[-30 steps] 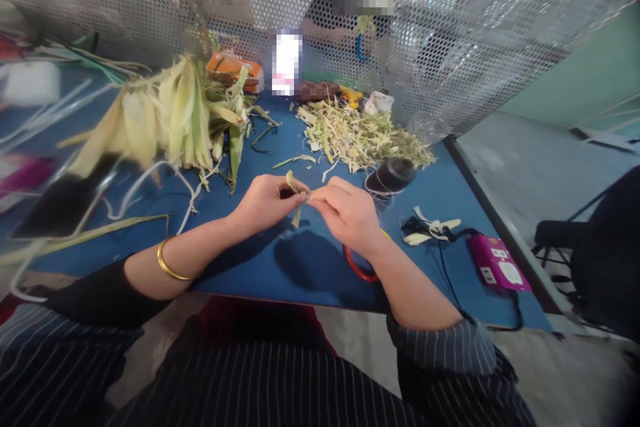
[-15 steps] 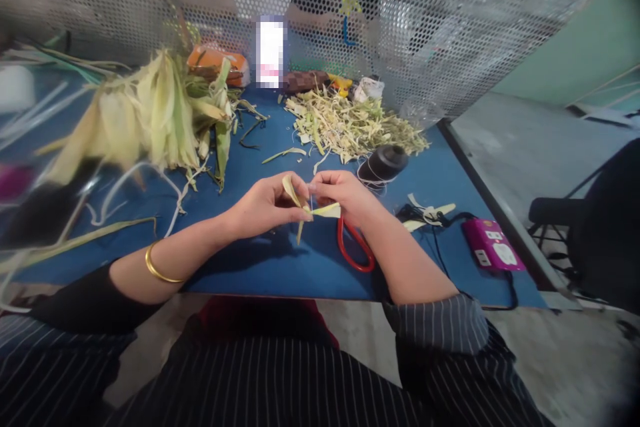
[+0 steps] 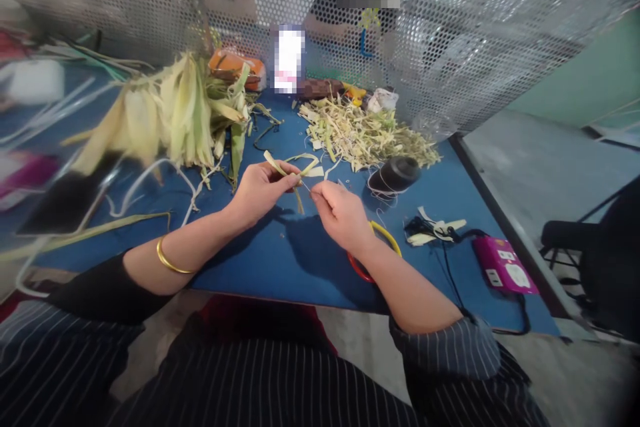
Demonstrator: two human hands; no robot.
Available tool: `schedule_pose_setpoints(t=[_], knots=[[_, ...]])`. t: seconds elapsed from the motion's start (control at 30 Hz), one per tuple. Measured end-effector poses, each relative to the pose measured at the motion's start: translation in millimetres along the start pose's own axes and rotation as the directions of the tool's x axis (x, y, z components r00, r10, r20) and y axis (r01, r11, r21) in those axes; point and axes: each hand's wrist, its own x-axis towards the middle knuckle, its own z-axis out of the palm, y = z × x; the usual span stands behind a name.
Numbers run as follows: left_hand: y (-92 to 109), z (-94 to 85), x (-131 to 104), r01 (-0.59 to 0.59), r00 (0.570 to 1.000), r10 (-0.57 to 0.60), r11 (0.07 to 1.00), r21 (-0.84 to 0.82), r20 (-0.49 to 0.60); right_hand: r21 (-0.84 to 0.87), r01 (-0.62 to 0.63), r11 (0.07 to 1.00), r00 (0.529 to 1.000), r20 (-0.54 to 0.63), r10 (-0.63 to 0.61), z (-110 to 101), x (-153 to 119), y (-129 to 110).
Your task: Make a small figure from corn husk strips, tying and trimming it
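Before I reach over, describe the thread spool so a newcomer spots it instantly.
On the blue table, find the heap of pale husk scraps beyond the right hand. The spool sits by the heap's near edge; its stout black body sets it apart from those scraps.

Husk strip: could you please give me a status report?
Left hand pinching husk strip. Right hand holding thin thread. Black spool beyond right hand, apart from it.
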Motion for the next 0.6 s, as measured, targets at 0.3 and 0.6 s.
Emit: schedule_pose_setpoints(t=[0.3,0.6], knots=[[-11,-0.3,-2,-0.012,0.992,-0.008,0.987,0.159,0.123,-0.405,0.304,0.862,0.942,-0.005,-0.335,0,-3,-8],[-2,3.2,-8,0.024,0.927,-0.073,0.991,0.135,0.369,0.056,0.135,0.989,0.986,-0.103,-0.129,-14,6,4]])
